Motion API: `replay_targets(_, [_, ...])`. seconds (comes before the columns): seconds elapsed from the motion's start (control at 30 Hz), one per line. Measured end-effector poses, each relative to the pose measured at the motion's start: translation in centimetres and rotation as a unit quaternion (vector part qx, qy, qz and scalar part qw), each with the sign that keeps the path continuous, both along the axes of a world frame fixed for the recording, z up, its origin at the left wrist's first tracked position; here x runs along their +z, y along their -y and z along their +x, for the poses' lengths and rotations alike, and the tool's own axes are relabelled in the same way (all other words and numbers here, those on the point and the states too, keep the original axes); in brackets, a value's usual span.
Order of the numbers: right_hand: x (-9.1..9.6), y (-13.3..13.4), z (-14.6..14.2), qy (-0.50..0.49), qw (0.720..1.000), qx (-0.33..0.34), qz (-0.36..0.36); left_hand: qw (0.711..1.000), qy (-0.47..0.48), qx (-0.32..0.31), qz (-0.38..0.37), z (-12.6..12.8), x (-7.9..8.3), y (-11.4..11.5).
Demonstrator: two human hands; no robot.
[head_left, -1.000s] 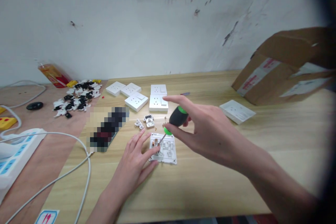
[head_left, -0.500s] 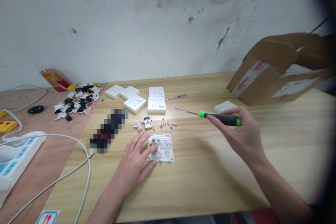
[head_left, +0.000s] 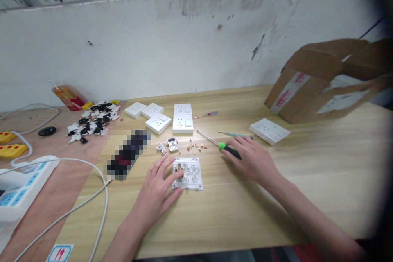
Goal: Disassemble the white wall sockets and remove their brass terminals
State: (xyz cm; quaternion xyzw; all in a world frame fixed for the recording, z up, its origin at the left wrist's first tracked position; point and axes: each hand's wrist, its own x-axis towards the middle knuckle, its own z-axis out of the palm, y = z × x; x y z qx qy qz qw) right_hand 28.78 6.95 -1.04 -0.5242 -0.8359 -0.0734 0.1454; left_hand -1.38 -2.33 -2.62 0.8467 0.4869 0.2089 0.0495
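My left hand (head_left: 152, 197) rests its fingertips on a white wall socket (head_left: 193, 182), which lies face down on the wooden table (head_left: 245, 208) with its brass terminals showing. My right hand (head_left: 251, 159) is low over the table, with its fingers around a black-and-green screwdriver (head_left: 230, 151). The screwdriver's thin shaft points up and left towards several small brass screws (head_left: 196, 145). A teal-shafted tool (head_left: 233, 134) lies just beyond my right fingers. Two small white switch parts (head_left: 172, 144) sit above the socket.
Several assembled white socket panels (head_left: 183, 123) stand at the back of the table, with a red-handled screwdriver (head_left: 208, 114) beside them. A white panel (head_left: 269, 131) lies near a cardboard box (head_left: 316, 86). On the left are a pile of black-and-white plastic parts (head_left: 92, 122), a pixelated object (head_left: 127, 154), and a power strip (head_left: 21, 188) with its cable.
My right hand has dropped from the air to the tabletop, bringing the screwdriver down with it. My left hand stays on the socket. The view has shifted slightly.
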Motion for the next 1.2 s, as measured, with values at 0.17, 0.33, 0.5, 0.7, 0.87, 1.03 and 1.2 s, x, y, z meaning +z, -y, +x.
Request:
replay_targets(0.17, [1.5,-1.2,-3.4,-0.045,0.995,0.088,-0.02,1.0,0.016,-0.004,-0.002,0.0,0.0,-0.1])
replay_targets(0.33, [1.3,-3.1,-7.0,-0.06,0.988,0.13,-0.05,1.0,0.03,0.001,0.007,0.0,0.1,-0.1])
replay_targets(0.5, [0.6,-4.2,-7.9,-0.08,0.985,0.144,-0.059,0.998,0.057,0.012,0.018,-0.1,0.3,-0.1])
replay_targets(0.7, [1.6,-3.8,-6.9,-0.141,0.972,0.169,-0.088,0.993,0.107,0.044,0.027,-0.3,0.2,-0.1])
replay_targets(0.87, [3.6,-2.3,-6.7,-0.294,0.891,0.196,-0.285,0.99,0.118,0.07,0.042,-0.2,0.9,-0.4])
replay_targets(1.03, [3.4,-0.7,-7.7,-0.439,0.723,0.168,-0.506,0.99,0.05,0.059,0.121,1.1,2.2,-1.2])
replay_targets(1.2, [2.5,0.0,-8.4,-0.482,0.657,0.152,-0.559,0.969,-0.033,0.054,0.239,2.0,2.9,-1.8])
